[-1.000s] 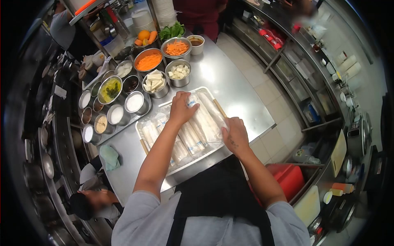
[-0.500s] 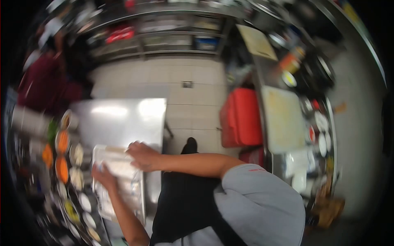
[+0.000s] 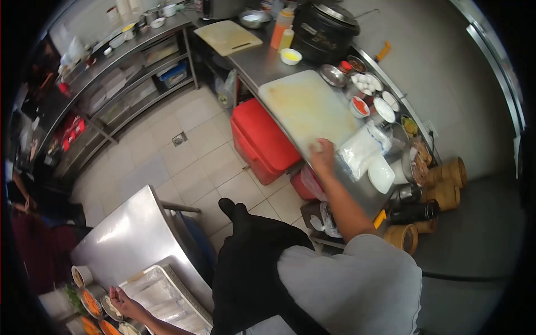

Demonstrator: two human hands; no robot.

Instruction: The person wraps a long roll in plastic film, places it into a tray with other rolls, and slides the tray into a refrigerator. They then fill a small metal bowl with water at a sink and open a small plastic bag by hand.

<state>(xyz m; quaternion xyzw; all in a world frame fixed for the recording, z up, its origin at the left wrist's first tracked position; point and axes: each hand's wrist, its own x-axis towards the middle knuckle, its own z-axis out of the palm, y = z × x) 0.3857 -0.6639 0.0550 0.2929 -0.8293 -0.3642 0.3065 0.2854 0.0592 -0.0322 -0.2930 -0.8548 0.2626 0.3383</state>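
Observation:
My right hand (image 3: 322, 158) is at the near edge of the white cutting board (image 3: 304, 106), fingers bent round something small and pale that I cannot make out. Just right of it lies a clear plastic bag of white contents (image 3: 362, 149), beside a white dish (image 3: 381, 174). At lower left, my left hand (image 3: 126, 306) hovers over tubs of ingredients, its fingers loosely bent and no object visible in them. Next to it, a white tray (image 3: 167, 296) with plastic film stands on the steel table (image 3: 139, 231). Orange shreds fill one tub (image 3: 91, 301).
A red cooler box (image 3: 259, 142) stands under the right counter. Along the wall are a black pot (image 3: 324, 33), sauce bottles (image 3: 282, 28), bowls, and bamboo steamers (image 3: 446, 184). A person in dark red (image 3: 39, 245) is at far left. Steel shelves (image 3: 128, 78) line the back.
My view has swung right, toward the counter. My right hand has left the tray and reached the cutting board. My left hand has moved from the tray to above the tubs.

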